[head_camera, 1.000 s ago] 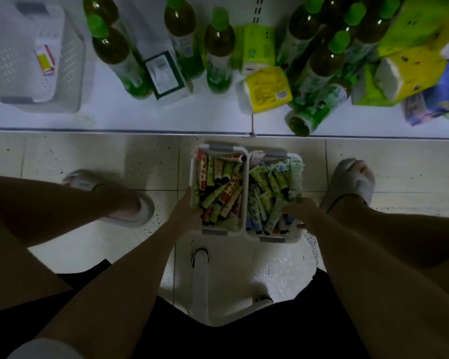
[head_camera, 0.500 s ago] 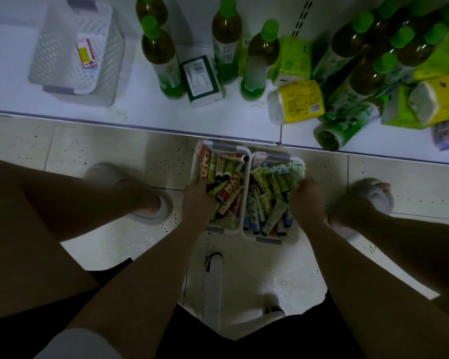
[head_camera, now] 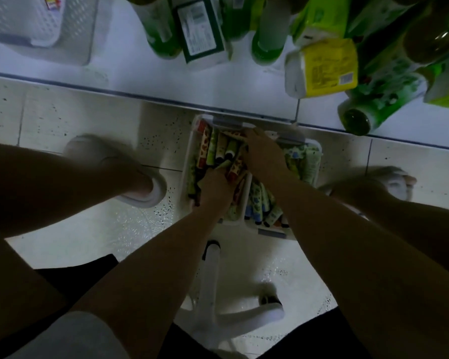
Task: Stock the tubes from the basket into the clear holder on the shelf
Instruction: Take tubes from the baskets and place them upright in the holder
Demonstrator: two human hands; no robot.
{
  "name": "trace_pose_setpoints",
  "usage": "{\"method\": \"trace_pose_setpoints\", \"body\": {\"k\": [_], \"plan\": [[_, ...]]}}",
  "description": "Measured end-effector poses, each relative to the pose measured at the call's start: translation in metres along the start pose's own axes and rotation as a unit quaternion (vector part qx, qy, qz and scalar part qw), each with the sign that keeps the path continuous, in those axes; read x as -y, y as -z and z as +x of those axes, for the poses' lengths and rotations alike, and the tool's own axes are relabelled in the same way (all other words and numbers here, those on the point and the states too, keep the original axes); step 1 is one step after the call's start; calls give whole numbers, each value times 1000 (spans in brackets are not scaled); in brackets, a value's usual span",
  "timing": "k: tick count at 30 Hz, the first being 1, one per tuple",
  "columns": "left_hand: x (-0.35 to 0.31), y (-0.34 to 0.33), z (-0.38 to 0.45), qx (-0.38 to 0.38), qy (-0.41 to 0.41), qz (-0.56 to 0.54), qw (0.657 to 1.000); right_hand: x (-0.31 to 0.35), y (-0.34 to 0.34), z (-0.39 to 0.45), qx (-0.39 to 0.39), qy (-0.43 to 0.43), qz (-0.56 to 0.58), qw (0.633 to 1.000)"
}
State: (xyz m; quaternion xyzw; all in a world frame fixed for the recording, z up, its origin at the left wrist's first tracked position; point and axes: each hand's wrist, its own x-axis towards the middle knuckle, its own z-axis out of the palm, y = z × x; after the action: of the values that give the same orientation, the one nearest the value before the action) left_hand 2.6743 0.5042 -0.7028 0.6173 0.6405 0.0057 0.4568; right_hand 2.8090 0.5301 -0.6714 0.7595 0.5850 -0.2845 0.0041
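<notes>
Tubes (head_camera: pixel 219 151) sit loose in the basket (head_camera: pixel 189 161) just below the shelf edge (head_camera: pixel 140 95); left hand (head_camera: pixel 215 187) and right hand (head_camera: pixel 265 154) dig in, grip unclear — gather a parallel bunch, caps aligned, before lifting.

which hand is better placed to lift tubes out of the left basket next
Probably the left hand: it sits lower in the left basket, its fingers buried among the tubes. The right hand reaches across from the other side.
</notes>
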Motion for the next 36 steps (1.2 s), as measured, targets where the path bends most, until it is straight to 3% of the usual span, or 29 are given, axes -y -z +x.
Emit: {"method": "trace_pose_setpoints", "body": {"k": [4, 9, 13, 16, 18, 20, 22, 24, 28, 32, 34, 36], "plan": [[1, 10, -6, 13, 34, -104, 994, -1, -9, 13, 22, 4, -36, 999], [28, 48, -17, 168, 87, -221, 957, 5, -9, 19, 3, 17, -101, 995], [34, 72, -23, 204, 133, -315, 917, 5, 11, 17, 35, -10, -2, 999], [23, 81, -27, 206, 118, -340, 910, 0, 40, 4, 75, -52, 124, 988], [10, 86, -32, 197, 100, -348, 911, -4, 56, -8, 101, -108, 240, 959], [-6, 91, -39, 191, 67, -353, 913, -4, 70, -23, 139, -172, 408, 886], [-23, 97, -48, 193, 32, -358, 913, 0, 87, -39, 154, -186, 521, 818], [-43, 107, -57, 189, -1, -374, 908, 7, 103, -52, 158, -165, 561, 795], [-87, 145, -73, 159, -67, -394, 903, 30, 147, -79, 140, -111, 557, 811], [-128, 193, -91, 124, -123, -415, 893, 55, 194, -105, 56, -37, 509, 858], [-145, 218, -103, 123, -159, -392, 898, 68, 218, -121, 25, 26, 460, 887], [-159, 243, -116, 119, -199, -354, 906, 80, 240, -137, -3, 68, 448, 892]]}}
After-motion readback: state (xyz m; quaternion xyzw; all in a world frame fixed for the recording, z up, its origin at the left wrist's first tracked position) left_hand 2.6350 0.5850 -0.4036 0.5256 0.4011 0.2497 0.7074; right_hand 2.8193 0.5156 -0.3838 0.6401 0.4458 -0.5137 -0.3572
